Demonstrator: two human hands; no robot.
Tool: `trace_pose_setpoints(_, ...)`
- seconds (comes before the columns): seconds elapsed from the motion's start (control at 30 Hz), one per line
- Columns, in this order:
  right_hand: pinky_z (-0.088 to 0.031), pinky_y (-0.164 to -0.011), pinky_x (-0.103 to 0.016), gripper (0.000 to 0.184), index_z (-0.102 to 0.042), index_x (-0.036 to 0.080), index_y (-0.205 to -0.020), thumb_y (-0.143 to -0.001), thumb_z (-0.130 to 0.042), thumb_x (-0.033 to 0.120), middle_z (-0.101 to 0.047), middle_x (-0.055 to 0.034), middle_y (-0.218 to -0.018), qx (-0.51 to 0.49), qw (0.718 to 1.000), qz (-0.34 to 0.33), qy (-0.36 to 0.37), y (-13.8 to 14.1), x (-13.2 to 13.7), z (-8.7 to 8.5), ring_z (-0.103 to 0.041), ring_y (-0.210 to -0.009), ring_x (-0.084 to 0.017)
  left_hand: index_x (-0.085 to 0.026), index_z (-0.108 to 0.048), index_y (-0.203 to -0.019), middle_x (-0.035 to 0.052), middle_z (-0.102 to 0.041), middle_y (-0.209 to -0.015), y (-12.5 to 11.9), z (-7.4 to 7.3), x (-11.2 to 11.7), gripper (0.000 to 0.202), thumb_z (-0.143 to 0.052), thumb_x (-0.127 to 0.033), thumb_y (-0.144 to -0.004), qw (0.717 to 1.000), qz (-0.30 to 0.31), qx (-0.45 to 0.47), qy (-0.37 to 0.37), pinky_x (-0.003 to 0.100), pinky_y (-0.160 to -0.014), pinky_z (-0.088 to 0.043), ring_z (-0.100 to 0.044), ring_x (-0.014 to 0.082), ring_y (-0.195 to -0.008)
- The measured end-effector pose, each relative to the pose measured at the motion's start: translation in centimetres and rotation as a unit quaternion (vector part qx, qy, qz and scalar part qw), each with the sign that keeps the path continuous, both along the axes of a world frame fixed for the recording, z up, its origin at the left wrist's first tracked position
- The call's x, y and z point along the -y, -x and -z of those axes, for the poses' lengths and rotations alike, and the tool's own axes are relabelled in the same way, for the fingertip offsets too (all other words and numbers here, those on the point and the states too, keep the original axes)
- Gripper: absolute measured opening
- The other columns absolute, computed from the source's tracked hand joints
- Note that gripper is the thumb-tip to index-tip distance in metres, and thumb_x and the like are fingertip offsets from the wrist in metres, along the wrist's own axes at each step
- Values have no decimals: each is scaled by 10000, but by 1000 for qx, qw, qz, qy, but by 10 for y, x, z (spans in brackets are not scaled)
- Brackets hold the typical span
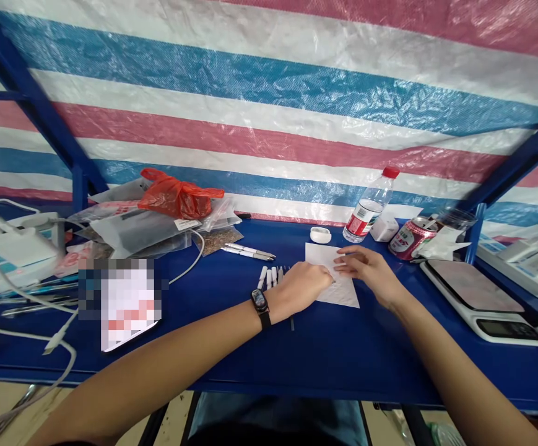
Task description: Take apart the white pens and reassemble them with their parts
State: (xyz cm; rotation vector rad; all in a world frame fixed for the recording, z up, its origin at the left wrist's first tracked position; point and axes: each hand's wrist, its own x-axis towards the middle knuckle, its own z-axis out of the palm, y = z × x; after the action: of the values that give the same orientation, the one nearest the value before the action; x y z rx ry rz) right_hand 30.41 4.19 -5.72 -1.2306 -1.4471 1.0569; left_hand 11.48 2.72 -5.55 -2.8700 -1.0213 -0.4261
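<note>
A sheet of white paper (338,291) lies on the blue table top (343,353), folded or creased near its upper part. My left hand (299,288), with a black band on the wrist, has its fingertips on the paper's left side. My right hand (366,269) comes in from the right, its fingers on the paper's upper edge. The two hands nearly meet there, hiding part of the sheet. Several white pens (269,277) lie just beyond my left hand.
Beyond the paper are two silver-tipped pens (249,251), a small white lid (320,235), a plastic bottle with a red cap (371,204) and a crushed can (410,240). A digital scale (475,301) stands at right; plastic bags (180,197) and white cables (18,291) crowd the left.
</note>
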Motion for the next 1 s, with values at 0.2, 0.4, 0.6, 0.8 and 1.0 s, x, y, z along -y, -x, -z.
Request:
trace_pose_setpoints(0.2,-504,-1009,-442,374,-679,149,-1229,-869,-641,240,-686,-148,-1257,421,874,67,-233,29,-44,-18,-629,-1218,-303,-130,-715,-886,56,-741,-892,-7,-11,16,197,-547,-28,-899,991,-15,-124,-44,290,-518,-368,-733,234,-814)
trace_pose_setpoints(0.4,-533,-919,-421,374,-721,131,-1215,-851,-643,98,-697,-158,-1235,487,845,54,-212,41,-59,-20,-673,-1124,-332,-120,-722,-954,84,-742,-923,-10,-5,16,190,-565,-32,-894,988,-9,-140,-60,284,-569,-498,-741,248,-845)
trace_pose_setpoints(0.6,-555,-810,-387,367,-759,215,-1182,-824,-698,164,-715,-106,-1197,528,810,33,-253,6,-44,-25,-689,-1071,-324,-102,-725,-924,93,-744,-915,-9,-7,15,164,-611,-5,-857,989,-2,-131,-63,294,-621,-579,-735,248,-843)
trace_pose_setpoints(0.8,-566,-872,-413,348,-731,217,-1191,-855,-642,221,-730,-91,-1134,441,844,-3,-306,-6,-40,5,-690,-1038,-285,-137,-707,-952,62,-746,-1029,-6,-4,10,199,-533,-47,-916,993,-27,-109,-48,253,-649,-569,-733,213,-893)
trace_pose_setpoints(1.0,-569,-894,-449,338,-713,198,-1154,-909,-556,369,-732,-107,-1133,290,888,60,-351,-7,-37,10,-687,-1047,-282,-164,-724,-1015,42,-740,-1109,8,0,-2,230,-524,-81,-939,999,-26,-15,-24,207,-770,-591,-724,158,-973)
